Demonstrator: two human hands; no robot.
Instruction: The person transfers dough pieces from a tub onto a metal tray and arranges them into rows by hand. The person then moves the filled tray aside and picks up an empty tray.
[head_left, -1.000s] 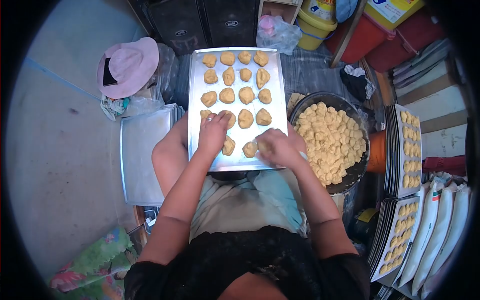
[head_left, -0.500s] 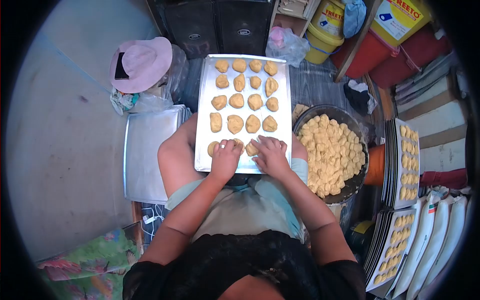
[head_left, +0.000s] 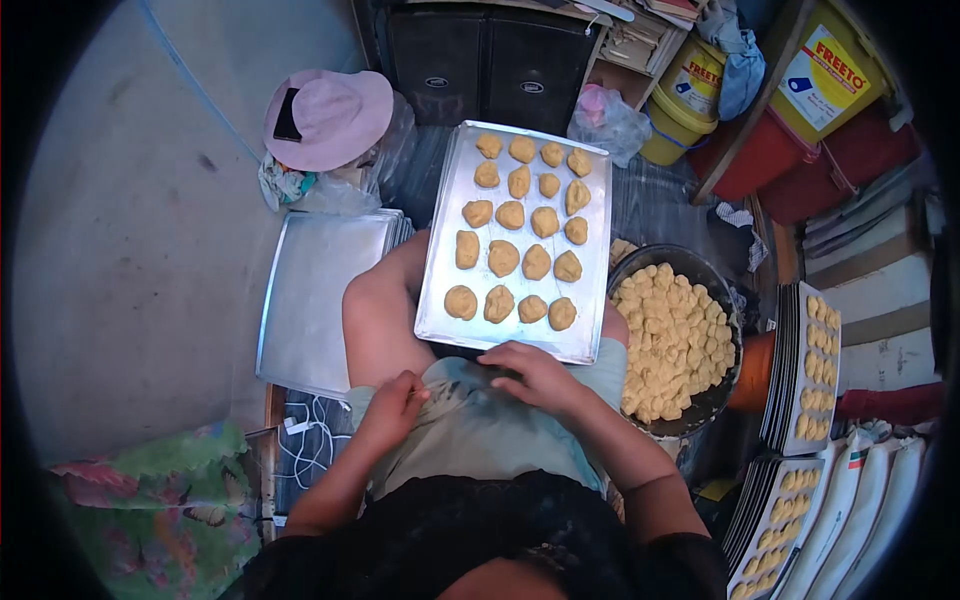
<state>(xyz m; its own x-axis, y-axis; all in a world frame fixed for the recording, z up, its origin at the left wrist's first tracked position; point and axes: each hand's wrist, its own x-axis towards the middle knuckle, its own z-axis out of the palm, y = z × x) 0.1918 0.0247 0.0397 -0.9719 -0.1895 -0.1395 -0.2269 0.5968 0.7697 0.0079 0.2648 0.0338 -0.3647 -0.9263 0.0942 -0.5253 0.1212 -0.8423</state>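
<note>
A metal baking tray (head_left: 450, 330) rests across my thighs, tilted slightly, with several rows of rough dough balls (head_left: 503, 259) on it. My right hand (head_left: 535, 375) is just below the tray's near edge, its fingers stretched out and holding nothing. I cannot tell whether its fingertips touch the rim. Over my lap at the left, my left hand (head_left: 396, 408) has its fingers curled together beside the pale shorts (head_left: 450, 440). Whatever may be inside those fingers is hidden. To the right of my leg stands a round dark basin (head_left: 724, 385) heaped with dough pieces (head_left: 670, 335).
Bare trays (head_left: 325, 290) are stacked at my left, below a pink hat (head_left: 333, 115). Stacked trays of dough pieces (head_left: 818, 370) stand at the far right, near white sacks (head_left: 850, 510). Yellow buckets (head_left: 680, 130) and black speakers (head_left: 437, 60) are at the back. A white cable (head_left: 310, 435) lies on the left.
Both hands have left the dough on the tray's nearest row and drawn back toward my lap. That row is now uncovered. The view has shifted, so the scene sits further right.
</note>
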